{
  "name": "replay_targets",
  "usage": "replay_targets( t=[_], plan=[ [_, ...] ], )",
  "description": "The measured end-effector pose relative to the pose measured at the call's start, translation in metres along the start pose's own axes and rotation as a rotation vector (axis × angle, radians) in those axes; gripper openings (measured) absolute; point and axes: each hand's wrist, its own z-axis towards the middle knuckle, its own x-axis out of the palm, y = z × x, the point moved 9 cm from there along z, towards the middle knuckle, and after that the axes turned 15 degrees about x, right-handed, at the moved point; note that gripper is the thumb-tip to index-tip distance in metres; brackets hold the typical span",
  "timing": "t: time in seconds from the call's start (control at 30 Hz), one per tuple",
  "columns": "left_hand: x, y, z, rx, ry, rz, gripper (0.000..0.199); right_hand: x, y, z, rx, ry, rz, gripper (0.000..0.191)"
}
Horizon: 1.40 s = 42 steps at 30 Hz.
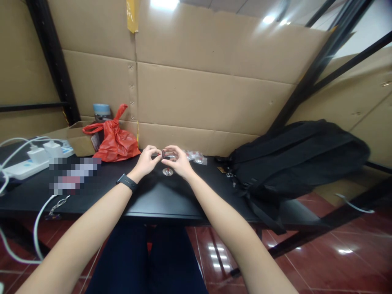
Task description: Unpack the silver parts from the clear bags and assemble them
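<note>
Both hands meet above the middle of the black table, with their fingertips nearly together. My left hand is closed in a pinch, and a speck of red shows at its fingertips. My right hand is curled with thumb and fingers round a small dark reddish-brown piece, too small to name. Just below the hands is a small round shiny disc with a red part rising from its middle. Small clear packets with reddish contents lie behind my right hand.
On the left are a red plastic bag, a cardboard box, a blue-lidded jar and a white power strip with cables. A black backpack lies at the right. Cardboard panels wall the table's back.
</note>
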Motion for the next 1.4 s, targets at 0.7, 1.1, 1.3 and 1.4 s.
replay_targets(
  t=[0.7,1.1,1.3,1.4],
  plan=[
    [-0.018,-0.037,0.001,0.053,-0.075,0.336,0.01,-0.005,-0.016,0.002,0.195,-0.07,0.157,0.043],
    [-0.015,-0.032,0.003,0.112,-0.099,0.14,0.013,-0.011,-0.005,0.002,0.04,-0.065,0.145,0.044],
    [0.009,-0.022,-0.002,0.071,0.183,0.104,0.025,-0.01,-0.001,0.0,0.033,-0.048,0.092,0.042],
    [0.019,-0.022,-0.005,0.086,0.3,0.131,0.022,-0.007,0.001,0.0,0.017,-0.012,0.064,0.037]
  ],
)
